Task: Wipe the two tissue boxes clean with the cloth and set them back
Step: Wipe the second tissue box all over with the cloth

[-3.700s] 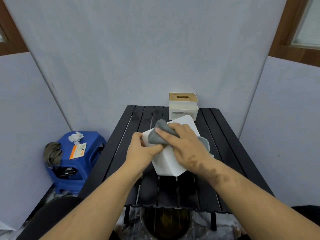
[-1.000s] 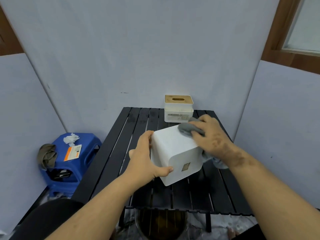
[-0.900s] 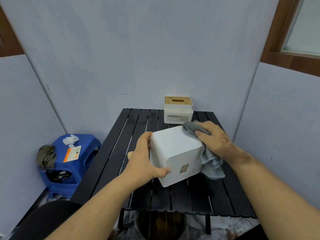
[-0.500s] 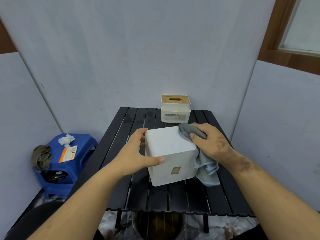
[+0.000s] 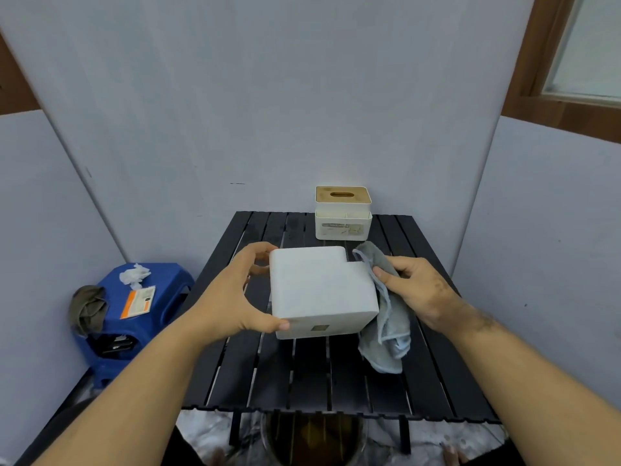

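The white box sits near the middle of the black slatted desk, a plain face turned up and a notch cut into its far right corner. On its near side is a small tan square label; any writing on it is too small to read.

The left hand grips the box's left side, fingers curled round the far left corner and the thumb pressed on the near left edge. The right hand holds the grey cloth against the box's right side, fingers clamped on the cloth, whose loose end hangs down onto the desk.

The second box stands upright at the far edge of the desk, well apart from the hands. It is cream with a wooden lid that has an oval slot. A strip label on its front carries print, but the words are blurred.

Left of the desk is a blue stool. On it lie a crumpled tissue and an orange and white card with unreadable print; an olive cloth hangs at its left side.
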{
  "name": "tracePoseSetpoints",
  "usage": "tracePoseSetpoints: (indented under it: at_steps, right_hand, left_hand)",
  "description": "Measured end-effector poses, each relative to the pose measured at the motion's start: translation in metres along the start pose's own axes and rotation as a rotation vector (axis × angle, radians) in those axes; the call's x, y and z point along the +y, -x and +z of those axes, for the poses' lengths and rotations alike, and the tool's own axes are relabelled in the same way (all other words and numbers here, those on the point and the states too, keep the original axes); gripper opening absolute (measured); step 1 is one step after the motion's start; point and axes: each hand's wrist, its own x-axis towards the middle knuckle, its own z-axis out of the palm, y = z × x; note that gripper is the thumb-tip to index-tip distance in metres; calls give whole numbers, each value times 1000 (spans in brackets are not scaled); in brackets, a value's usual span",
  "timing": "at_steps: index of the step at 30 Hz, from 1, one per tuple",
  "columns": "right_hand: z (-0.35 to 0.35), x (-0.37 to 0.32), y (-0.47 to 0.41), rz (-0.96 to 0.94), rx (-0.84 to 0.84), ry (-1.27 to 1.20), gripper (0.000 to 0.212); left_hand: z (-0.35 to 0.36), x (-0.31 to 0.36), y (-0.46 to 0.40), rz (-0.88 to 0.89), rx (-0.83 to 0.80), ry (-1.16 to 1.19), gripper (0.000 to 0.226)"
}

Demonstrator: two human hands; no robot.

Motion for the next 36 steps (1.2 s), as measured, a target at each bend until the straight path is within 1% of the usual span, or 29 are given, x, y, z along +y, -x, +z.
tracePoseSetpoints:
  at_steps: [3,7,9,11,12,14,17,19,20,21,22,24,26,27,28,29,31,34,36]
  right_hand:
    - [2,7,2,45,16,-37,22]
    - [3,13,6,112,-5,18,24]
    - [6,9,7,104,4,2,23]
    - [10,-2,8,34,23,28,21]
    - [12,-8,9,-38,11,118,21]
    - [15,-15,11,-185,-16,392,30]
    - [27,-14,17,-391,47,724,42]
    - [37,-12,16,-608,78,1031,42]
    - [41,-11,15,-690,79,1150,42]
    - [44,-10,13,-721,87,1204,44]
    - [46,-10,10,-702,112,1187,44]
    - [48,-12,5,-551,196,963,41]
    - [41,-15,2,-349,254,712,26]
    - [38,-17,2,-283,243,652,17]
    - [35,-18,3,-269,213,649,11]
    - [33,-19,4,-282,175,670,12]
    - [39,-22,8,-325,95,734,20]
    - [51,-19,8,-454,12,905,36]
    - [52,-21,8,-461,-46,933,36]
  left_hand:
    - [-2,-1,5,19,2,-15,102]
    - [-1,-4,9,35,-4,-38,103]
    - [-2,-5,11,38,-11,-44,103]
    - [-3,-6,12,41,-11,-49,103]
    - [-3,-6,12,44,-10,-51,104]
    - [-1,-4,12,55,-4,-59,106]
    - [4,-3,13,78,15,-72,108]
    - [7,-2,14,90,24,-86,109]
    - [8,-2,15,94,28,-96,110]
    - [10,-2,15,97,29,-108,111]
    - [11,-2,16,99,30,-119,112]
    - [11,-2,17,104,32,-142,113]
    - [11,-3,18,112,28,-168,113]
    - [11,-4,19,117,22,-187,112]
    - [11,-5,20,123,13,-210,112]
    - [11,-6,21,129,6,-234,110]
    - [11,-8,23,150,0,-295,107]
    - [14,-8,24,211,-15,-387,108]
    - [13,-9,23,220,-23,-417,109]
